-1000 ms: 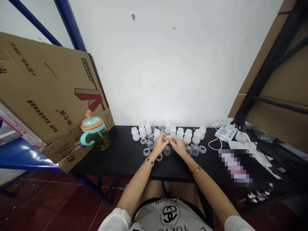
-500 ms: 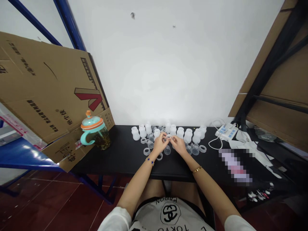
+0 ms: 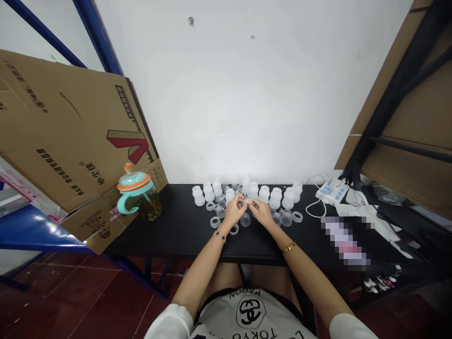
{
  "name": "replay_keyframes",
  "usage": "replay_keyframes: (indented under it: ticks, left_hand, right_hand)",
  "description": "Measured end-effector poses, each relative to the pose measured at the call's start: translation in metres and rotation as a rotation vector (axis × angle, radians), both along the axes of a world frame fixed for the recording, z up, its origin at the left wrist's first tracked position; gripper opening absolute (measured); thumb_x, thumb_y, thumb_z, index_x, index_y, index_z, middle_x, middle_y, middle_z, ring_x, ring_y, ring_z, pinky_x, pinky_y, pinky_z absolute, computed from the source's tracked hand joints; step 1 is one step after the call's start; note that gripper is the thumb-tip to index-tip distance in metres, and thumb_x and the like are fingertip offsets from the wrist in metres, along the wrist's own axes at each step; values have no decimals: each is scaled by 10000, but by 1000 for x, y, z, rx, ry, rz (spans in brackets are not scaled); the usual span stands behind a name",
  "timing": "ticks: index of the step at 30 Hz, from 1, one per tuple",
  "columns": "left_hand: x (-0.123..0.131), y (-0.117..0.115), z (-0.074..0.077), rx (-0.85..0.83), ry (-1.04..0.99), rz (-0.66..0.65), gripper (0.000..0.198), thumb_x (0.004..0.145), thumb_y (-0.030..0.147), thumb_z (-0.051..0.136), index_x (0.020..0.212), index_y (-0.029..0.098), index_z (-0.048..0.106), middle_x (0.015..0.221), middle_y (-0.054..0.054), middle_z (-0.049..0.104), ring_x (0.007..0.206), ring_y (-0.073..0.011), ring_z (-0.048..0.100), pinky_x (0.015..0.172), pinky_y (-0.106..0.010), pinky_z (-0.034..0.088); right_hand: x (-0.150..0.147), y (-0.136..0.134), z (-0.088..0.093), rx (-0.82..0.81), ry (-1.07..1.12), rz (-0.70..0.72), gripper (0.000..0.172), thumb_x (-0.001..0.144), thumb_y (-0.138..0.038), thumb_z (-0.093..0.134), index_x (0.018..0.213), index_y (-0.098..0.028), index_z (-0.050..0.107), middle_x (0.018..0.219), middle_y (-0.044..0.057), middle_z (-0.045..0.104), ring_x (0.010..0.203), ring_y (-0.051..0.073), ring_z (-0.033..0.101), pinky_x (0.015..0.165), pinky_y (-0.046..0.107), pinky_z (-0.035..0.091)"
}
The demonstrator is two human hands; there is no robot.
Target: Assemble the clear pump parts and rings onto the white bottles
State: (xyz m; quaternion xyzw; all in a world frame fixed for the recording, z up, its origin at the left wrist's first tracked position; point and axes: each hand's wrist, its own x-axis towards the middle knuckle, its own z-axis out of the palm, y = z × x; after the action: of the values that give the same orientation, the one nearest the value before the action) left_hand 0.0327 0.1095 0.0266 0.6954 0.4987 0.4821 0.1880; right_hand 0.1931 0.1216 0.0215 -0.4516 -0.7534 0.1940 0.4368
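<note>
Between the fingertips of both hands is a clear plastic ring (image 3: 247,201), held just above the table. My left hand (image 3: 234,210) pinches its left side, and my right hand (image 3: 260,211) pinches its right side. Directly below sits a clear domed cap (image 3: 245,220). Around the hands lie more loose rings, such as one ring (image 3: 215,221) at the left and another ring (image 3: 297,216) at the right, with several clear caps (image 3: 286,218) among them. Behind stand white bottles (image 3: 264,194) in a loose row, partly hidden by my hands.
A teal-lidded jug (image 3: 139,193) with dark contents stands at the left by a large cardboard box (image 3: 76,136). To the right are a white power strip (image 3: 334,190) with its cable and some white paper (image 3: 367,216) on the black table (image 3: 169,240). A white wall rises behind.
The ring in my fingers has tilted and now shows more of its edge. My hands stay in nearly the same place. The whole view has shifted slightly.
</note>
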Motion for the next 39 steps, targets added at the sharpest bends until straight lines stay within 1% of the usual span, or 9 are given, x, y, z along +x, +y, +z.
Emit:
replay_keyframes:
  ticks: [2,5,8,11,17,22,30,36,39]
  left_hand:
    - [0,0,0,-8,22,3,182,844,291,566,986,196,628,776,-1,677,570,-131,554,594,-249,389]
    - [0,0,1,-11,57,0,190,865,343,553,862,184,657,636,13,599,548,-137,514,577,-251,356]
    - [0,-1,1,-6,76,1,251,877,376,539,750,181,633,568,25,526,532,-134,478,563,-253,324]
    - [0,-1,1,-3,87,-1,272,871,385,539,699,183,598,554,32,490,529,-130,456,559,-251,309]
    - [0,-2,1,7,75,-22,264,877,367,522,685,189,549,561,42,460,532,-124,438,557,-246,302]
    - [0,-4,3,6,59,-27,281,889,371,503,672,194,525,573,35,467,544,-129,443,563,-248,309]
    - [0,-4,4,18,70,-28,291,910,380,481,683,202,524,565,29,463,540,-142,449,571,-261,303]
    - [1,-4,3,37,86,-21,249,925,350,480,738,204,554,576,27,487,542,-148,462,579,-264,307]
    - [1,-3,2,37,83,4,233,913,348,508,744,204,576,579,26,499,548,-150,472,585,-262,319]
  right_hand:
    - [0,0,0,0,9,-7,253,891,-383,492,830,-211,668,667,-4,623,578,161,532,558,243,355]
    - [0,-1,0,1,21,-12,283,894,-413,493,738,-213,618,615,-8,592,571,165,530,545,245,346]
    - [0,-2,0,1,35,-12,338,898,-454,490,667,-218,561,568,-13,557,559,167,518,528,250,335]
    - [0,-2,0,-5,45,-4,353,896,-467,486,652,-221,552,555,-13,553,557,169,517,522,253,339]
    - [0,-1,0,-17,63,11,358,885,-471,486,644,-218,564,561,-8,565,567,176,530,529,259,348]
    - [0,-1,-1,-34,79,22,395,898,-477,486,605,-218,544,519,-11,536,547,175,523,516,258,347]
    - [0,-3,3,-103,128,72,450,924,-487,459,556,-228,480,456,-17,511,477,166,521,511,265,400]
    - [-2,-6,4,-134,146,92,433,934,-500,446,598,-229,480,477,-23,515,461,156,513,503,260,408]
    - [-3,-5,2,-134,147,83,399,921,-535,466,676,-226,530,539,-20,546,481,158,521,494,256,405]
